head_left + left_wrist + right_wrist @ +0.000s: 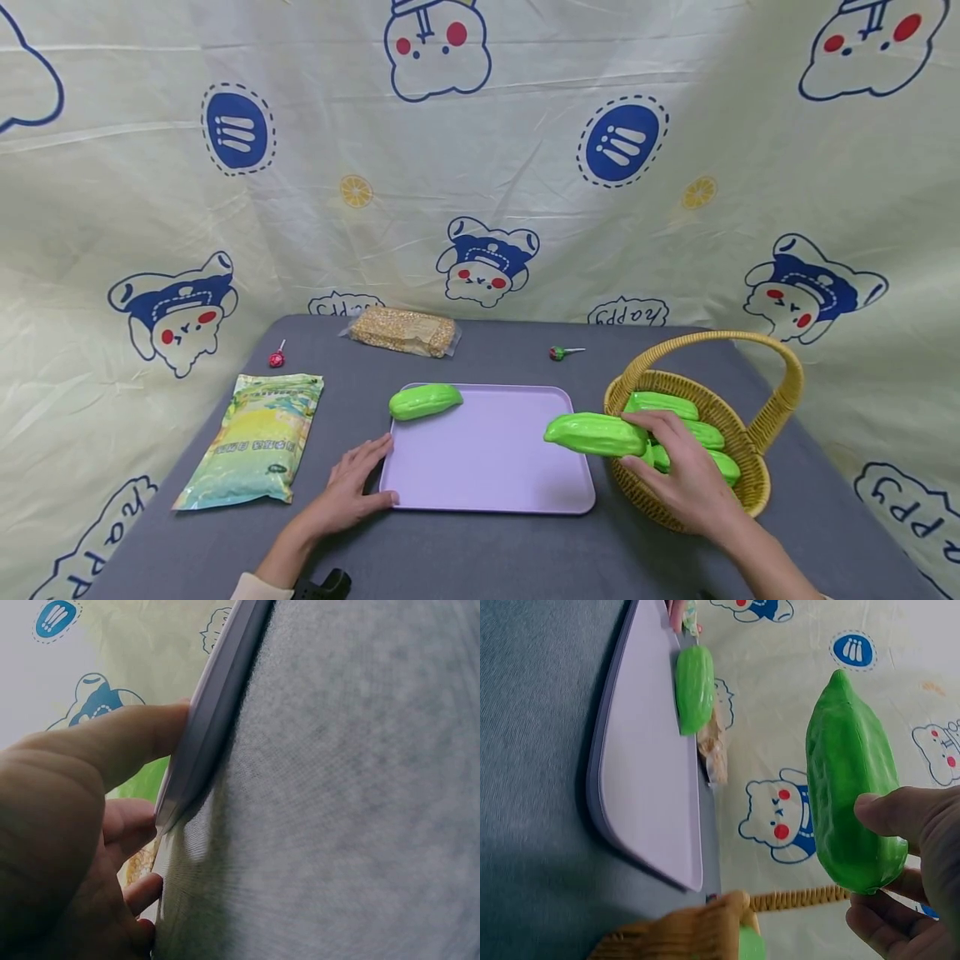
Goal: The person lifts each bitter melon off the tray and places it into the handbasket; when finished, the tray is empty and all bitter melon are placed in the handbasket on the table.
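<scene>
My right hand [678, 467] grips a bright green bitter melon [592, 434], lumpy and pointed at one end, above the tray's right edge and the basket. In the right wrist view the thumb presses on the side of this bitter melon [851, 787]. More green bitter melons [663, 406] lie in the woven basket [756, 492] beneath that hand. Another green bitter melon [424, 402] rests at the far left corner of the lilac tray [487, 467]. My left hand [351, 483] touches the tray's left edge with relaxed fingers; thumb and fingertips meet the rim in the left wrist view.
A yellow-green printed bag [255, 442] lies left of the tray. Behind the tray is a clear pack of grains [405, 331]. A red lollipop [277, 357] and a green-red lollipop [558, 353] lie toward the back. The basket's tall handle [783, 400] arches up at the right.
</scene>
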The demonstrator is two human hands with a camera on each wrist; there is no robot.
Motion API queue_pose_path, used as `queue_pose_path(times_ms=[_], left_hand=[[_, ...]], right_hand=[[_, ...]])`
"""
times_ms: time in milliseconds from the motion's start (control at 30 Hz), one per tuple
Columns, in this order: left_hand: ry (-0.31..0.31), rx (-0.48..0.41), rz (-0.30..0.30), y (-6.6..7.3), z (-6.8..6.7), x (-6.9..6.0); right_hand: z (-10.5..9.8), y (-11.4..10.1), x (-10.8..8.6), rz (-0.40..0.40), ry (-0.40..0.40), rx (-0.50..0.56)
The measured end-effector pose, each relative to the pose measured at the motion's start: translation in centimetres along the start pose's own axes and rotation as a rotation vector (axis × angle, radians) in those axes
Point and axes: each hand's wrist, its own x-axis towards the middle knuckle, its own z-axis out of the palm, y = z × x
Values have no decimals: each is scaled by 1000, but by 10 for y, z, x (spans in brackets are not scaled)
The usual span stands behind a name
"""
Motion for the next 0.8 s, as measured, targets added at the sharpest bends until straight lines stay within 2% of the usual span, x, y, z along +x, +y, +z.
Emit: queue_pose_path(times_ms=[100,367,600,800], left_hand=[[1,3,-2,0,0,0],[-11,-3,-7,1,-1,0],[-6,-5,-9,2,-1,-1],[-9,-4,-7,3,-1,0]], right_hand=[[-4,5,-3,-11,17,-4],[-20,21,-13,19,22,-63],[-33,40,-19,87,5,-120],[-41,55,-22,115,5,-148]])
